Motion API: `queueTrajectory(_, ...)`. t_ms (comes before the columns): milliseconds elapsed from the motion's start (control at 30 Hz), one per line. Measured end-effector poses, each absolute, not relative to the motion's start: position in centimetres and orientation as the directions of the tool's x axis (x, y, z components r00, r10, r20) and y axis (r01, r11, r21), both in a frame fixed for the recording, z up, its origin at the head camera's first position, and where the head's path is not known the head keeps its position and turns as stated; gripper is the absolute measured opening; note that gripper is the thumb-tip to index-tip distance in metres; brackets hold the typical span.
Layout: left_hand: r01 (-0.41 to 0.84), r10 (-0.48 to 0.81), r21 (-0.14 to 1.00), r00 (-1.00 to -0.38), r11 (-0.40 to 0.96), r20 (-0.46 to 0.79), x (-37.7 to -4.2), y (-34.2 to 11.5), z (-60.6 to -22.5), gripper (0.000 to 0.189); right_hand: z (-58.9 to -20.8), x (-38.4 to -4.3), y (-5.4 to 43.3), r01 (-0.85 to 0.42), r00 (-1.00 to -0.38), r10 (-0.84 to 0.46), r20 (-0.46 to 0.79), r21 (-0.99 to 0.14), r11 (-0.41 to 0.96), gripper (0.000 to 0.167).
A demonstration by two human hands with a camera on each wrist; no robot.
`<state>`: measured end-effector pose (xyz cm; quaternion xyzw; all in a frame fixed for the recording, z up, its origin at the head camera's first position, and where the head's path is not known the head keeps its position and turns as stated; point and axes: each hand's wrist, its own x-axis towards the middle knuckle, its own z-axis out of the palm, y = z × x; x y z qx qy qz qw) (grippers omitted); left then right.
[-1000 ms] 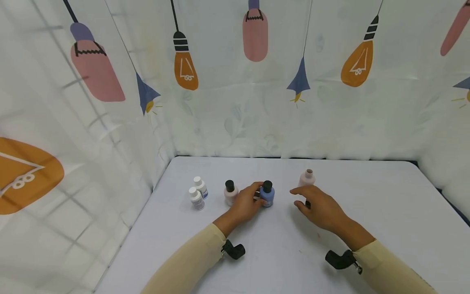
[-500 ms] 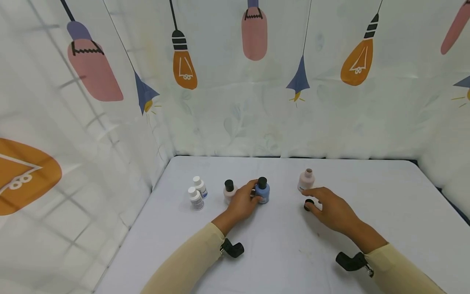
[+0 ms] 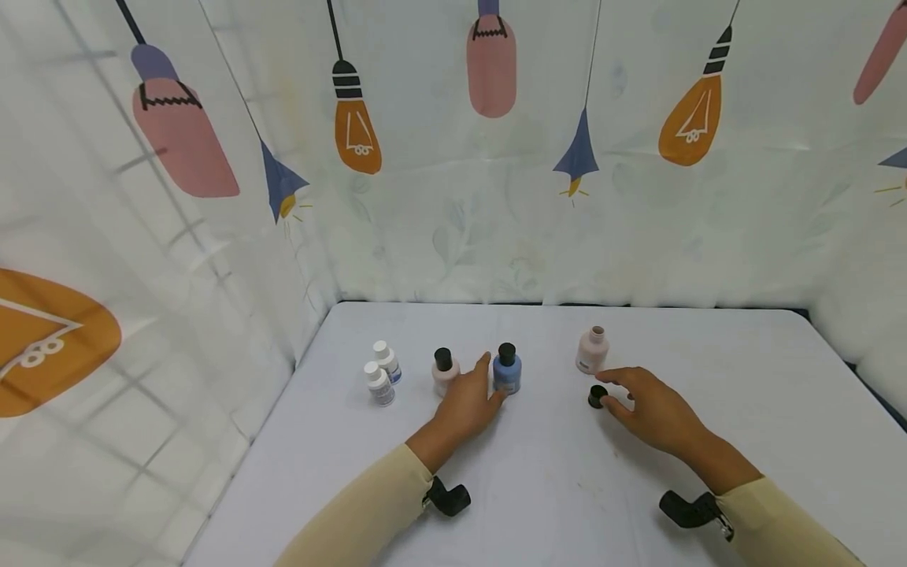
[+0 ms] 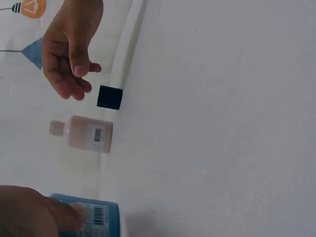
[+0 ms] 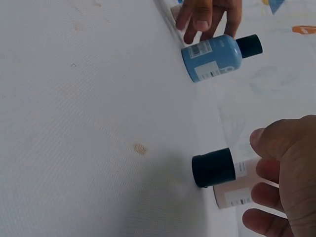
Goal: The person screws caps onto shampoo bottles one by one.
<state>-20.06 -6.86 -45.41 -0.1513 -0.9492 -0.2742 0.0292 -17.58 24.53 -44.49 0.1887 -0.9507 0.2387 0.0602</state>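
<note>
My left hand [image 3: 468, 402] is beside the blue bottle [image 3: 507, 374], its fingers loosely spread and no longer wrapped round it. That bottle stands upright with its black cap on. A pale pink bottle with a black cap [image 3: 445, 376] stands just left of this hand, partly hidden by it. My right hand [image 3: 655, 413] hovers with thumb and fingers apart near a loose black cap [image 3: 597, 396], which rests on the table. In the right wrist view, a gap shows between the thumb and the cap [image 5: 214, 168]. Behind it stands an uncapped pale pink bottle [image 3: 591, 352].
Two small white bottles, one in front [image 3: 379, 384] and one behind [image 3: 386, 362], stand at the left of the white table [image 3: 538, 488]. A patterned cloth [image 3: 453, 205] hangs behind the table, and another side of it runs along the left.
The blue bottle has shifted slightly left, and my left hand has let go of it. My right hand has drawn right and nearer to me, leaving the loose cap more in view.
</note>
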Motion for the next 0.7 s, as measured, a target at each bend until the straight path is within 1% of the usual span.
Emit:
queueTrajectory(133, 0.294, 0.269, 0.336, -0.956, 0.895, 0.122, -18.1, -6.1, -43.5, 0.029, -44.6, -17.7, 24.7, -0.393, -0.919, -0.337, 0.204, -0.425, 0.815, 0.041)
queueTrajectory(167, 0.313, 0.287, 0.31, -0.95, 0.898, 0.127, -17.7, -5.9, -43.0, 0.024, -44.7, -17.7, 24.7, -0.395, -0.918, -0.339, 0.205, -0.426, 0.814, 0.041)
queueTrajectory(200, 0.333, 0.308, 0.305, -0.943, 0.892, 0.126, -17.4, -5.7, -42.6, 0.023, -44.8, -17.7, 24.7, -0.398, -0.917, -0.341, 0.207, -0.426, 0.812, 0.041)
queueTrajectory(300, 0.387, 0.372, 0.396, -0.921, 0.833, 0.119, -17.1, -5.3, -41.9, 0.025, -44.8, -17.9, 24.7, -0.394, -0.919, -0.341, 0.198, -0.439, 0.807, 0.041)
queueTrajectory(467, 0.446, 0.467, 0.613, -0.873, 0.652, 0.139, -18.2, -4.1, -42.8, 0.038, -45.0, -18.1, 24.7, -0.388, -0.921, -0.345, 0.178, -0.457, 0.8, 0.041)
queueTrajectory(600, 0.458, 0.488, 0.692, -0.855, 0.558, 0.172, -19.6, -2.7, -44.2, 0.048, -45.3, -18.3, 24.7, -0.384, -0.923, -0.344, 0.171, -0.452, 0.805, 0.041)
queueTrajectory(700, 0.459, 0.496, 0.705, -0.851, 0.541, 0.173, -20.3, -1.6, -45.0, 0.055, -45.4, -18.3, 24.7, -0.385, -0.923, -0.345, 0.17, -0.455, 0.803, 0.041)
